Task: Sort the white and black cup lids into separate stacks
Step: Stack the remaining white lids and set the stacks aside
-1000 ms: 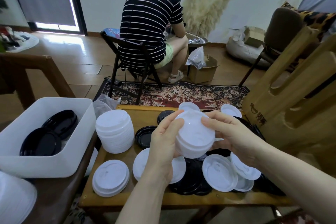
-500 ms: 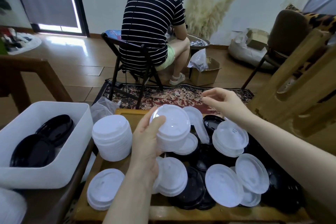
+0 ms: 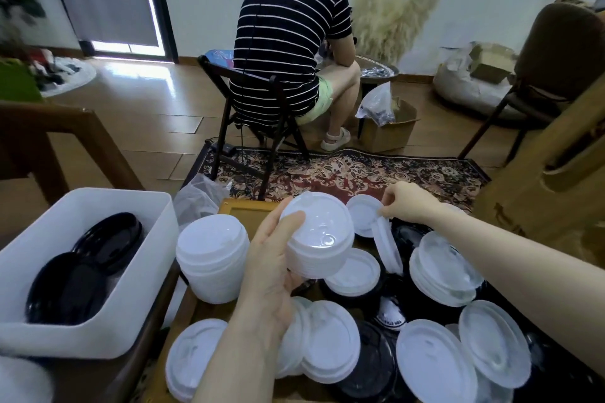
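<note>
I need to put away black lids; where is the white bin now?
In the head view the white bin sits at the left, beside the tall stack of white lids, with black lids inside.

The left hand (image 3: pixel 271 268) is raised at center, fingers curled in a grip, thumb on top. The right hand (image 3: pixel 407 203) reaches toward 1 o'clock, fingertips pinched together, forearm stretched.

The right hand (image 3: pixel 404 203), which was helping to hold the white lid stack (image 3: pixel 319 235) a second ago, is now reaching to the far side and pinching a single white lid (image 3: pixel 365 217); the left hand (image 3: pixel 273 267) alone is gripping the stack.
</note>
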Demonstrator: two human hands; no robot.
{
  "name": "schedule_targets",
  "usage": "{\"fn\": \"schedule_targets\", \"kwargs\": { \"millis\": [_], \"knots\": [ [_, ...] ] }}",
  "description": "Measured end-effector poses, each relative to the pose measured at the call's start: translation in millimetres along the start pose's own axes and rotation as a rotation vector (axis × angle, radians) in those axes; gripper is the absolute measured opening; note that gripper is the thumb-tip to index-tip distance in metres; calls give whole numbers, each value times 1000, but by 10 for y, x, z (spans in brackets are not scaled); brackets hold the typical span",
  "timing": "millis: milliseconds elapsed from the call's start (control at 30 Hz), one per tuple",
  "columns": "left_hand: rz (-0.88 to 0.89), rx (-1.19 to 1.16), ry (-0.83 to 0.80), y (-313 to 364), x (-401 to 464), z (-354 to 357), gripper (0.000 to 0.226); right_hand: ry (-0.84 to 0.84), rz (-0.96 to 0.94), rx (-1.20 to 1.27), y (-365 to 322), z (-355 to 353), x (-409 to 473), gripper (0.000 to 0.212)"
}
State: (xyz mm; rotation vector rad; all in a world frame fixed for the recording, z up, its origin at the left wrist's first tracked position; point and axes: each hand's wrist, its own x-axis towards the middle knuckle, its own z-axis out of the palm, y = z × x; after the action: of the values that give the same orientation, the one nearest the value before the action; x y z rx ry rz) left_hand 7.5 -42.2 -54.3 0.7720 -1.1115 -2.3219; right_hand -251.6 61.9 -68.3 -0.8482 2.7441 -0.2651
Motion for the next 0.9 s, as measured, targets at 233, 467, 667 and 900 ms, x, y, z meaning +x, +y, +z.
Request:
{"fn": "schedule_targets", "kwargs": {
  "millis": [233, 467, 667, 900],
  "knots": [
    [-18, -11, -23, -2, -66, -2, 32, 148, 52, 557, -26, -127, -178, 13],
    [-53, -35, -8, 4, -116, -30, 33, 163, 114, 909, -32, -137, -318, 19],
    [-62, -46, 6, 9, -95, -37, 36, 59, 82, 809, -3, -115, -310, 20],
    [-66, -59, 22, 31, -68, -83, 28, 41, 95, 556, -134, -19, -99, 22]
  ]
}}
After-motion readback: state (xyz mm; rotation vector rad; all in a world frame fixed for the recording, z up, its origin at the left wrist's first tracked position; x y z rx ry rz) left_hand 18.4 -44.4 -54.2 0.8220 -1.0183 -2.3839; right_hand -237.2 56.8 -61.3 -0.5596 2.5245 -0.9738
